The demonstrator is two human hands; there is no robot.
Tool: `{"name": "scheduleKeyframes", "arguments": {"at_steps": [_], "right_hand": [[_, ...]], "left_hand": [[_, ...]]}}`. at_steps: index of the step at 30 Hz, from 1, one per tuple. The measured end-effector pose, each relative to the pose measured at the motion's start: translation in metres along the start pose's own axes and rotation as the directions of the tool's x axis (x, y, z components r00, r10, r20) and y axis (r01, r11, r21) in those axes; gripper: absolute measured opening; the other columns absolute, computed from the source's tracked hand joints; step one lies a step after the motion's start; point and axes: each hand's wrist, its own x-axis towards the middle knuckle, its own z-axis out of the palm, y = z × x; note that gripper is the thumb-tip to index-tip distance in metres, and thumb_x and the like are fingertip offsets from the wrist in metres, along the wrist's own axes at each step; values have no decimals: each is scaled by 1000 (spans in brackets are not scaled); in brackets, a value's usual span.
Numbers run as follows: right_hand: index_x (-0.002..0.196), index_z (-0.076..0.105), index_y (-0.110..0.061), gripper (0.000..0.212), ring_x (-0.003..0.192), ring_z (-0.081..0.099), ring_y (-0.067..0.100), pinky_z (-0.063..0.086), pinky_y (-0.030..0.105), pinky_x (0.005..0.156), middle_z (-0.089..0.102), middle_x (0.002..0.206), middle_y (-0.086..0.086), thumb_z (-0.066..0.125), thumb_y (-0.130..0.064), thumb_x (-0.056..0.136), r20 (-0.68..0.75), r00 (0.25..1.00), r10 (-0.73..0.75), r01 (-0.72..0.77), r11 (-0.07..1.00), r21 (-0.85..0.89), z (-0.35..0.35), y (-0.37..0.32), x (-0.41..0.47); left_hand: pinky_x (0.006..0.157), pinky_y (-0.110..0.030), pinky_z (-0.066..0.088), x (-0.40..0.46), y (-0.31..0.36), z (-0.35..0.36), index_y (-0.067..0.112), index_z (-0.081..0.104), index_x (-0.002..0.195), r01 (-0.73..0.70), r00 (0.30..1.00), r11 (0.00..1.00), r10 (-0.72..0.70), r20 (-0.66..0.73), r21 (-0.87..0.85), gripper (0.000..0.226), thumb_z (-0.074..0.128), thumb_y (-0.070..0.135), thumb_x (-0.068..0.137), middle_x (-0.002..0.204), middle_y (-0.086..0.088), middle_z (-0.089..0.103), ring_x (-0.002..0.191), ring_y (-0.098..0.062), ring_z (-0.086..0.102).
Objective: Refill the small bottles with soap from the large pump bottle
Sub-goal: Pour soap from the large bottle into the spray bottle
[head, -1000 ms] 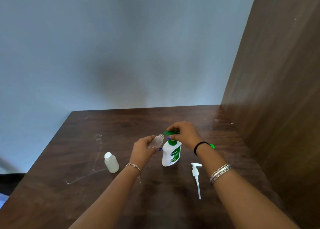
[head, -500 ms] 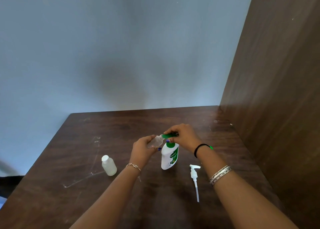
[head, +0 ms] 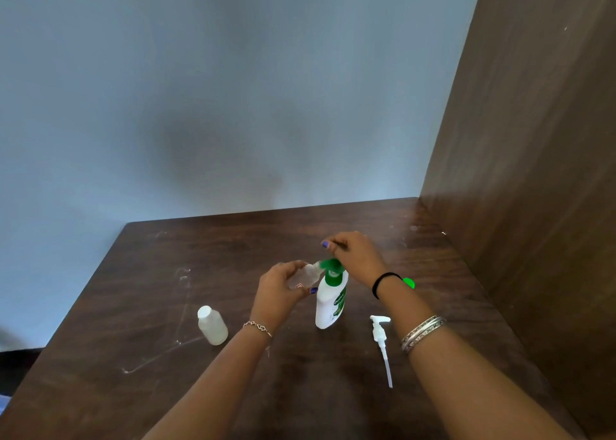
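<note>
The large pump bottle (head: pixel 330 303), white with a green label and green pump head (head: pixel 330 265), stands mid-table. My left hand (head: pixel 278 291) grips a small clear bottle (head: pixel 308 274), tilted so its mouth meets the pump's nozzle. My right hand (head: pixel 356 256) hovers over the pump head with its fingertips raised above it and nothing held; contact at the heel of the hand is unclear. A second small bottle (head: pixel 212 325), translucent with a white cap, stands alone to the left.
A loose white pump with its long tube (head: pixel 382 341) lies on the dark wooden table (head: pixel 333 389) under my right forearm. A small green cap (head: pixel 409 283) sits behind my right wrist. A brown wooden panel (head: pixel 533 173) walls off the right side; a blue wall stands behind.
My right hand's fingers have lifted off the green pump head, which now shows beneath them. My left hand still holds the small bottle at the nozzle.
</note>
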Motion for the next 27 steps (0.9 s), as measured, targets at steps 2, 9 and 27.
{"name": "scheduleKeyframes", "arguments": {"at_steps": [2,9,27], "right_hand": [[92,68,-1,29,73,51,18,35,25,60,59,75,6,51,-24,95,-47,998,42,-44,998,-38,5,-1,7],[89,74,-9,27,78,61,20,46,27,70,70,85,11,54,-26,90,43,979,199,-200,980,19,24,7,13],[49,40,-13,37,73,46,28,36,32,69,51,75,17,42,-20,86,53,933,356,-356,934,-16,35,13,23]], "left_hand": [[72,-15,38,2,-1,1,17,62,105,-16,1000,1000,16,16,6,37,74,14,70,98,0,62,88,-12,55],[64,-7,40,4,-3,4,21,45,99,-5,987,993,24,156,-116,38,73,15,74,94,6,57,81,-9,54],[92,-20,39,4,-12,7,12,49,124,-38,985,988,62,162,-148,43,60,4,83,119,4,53,106,-7,49]]}}
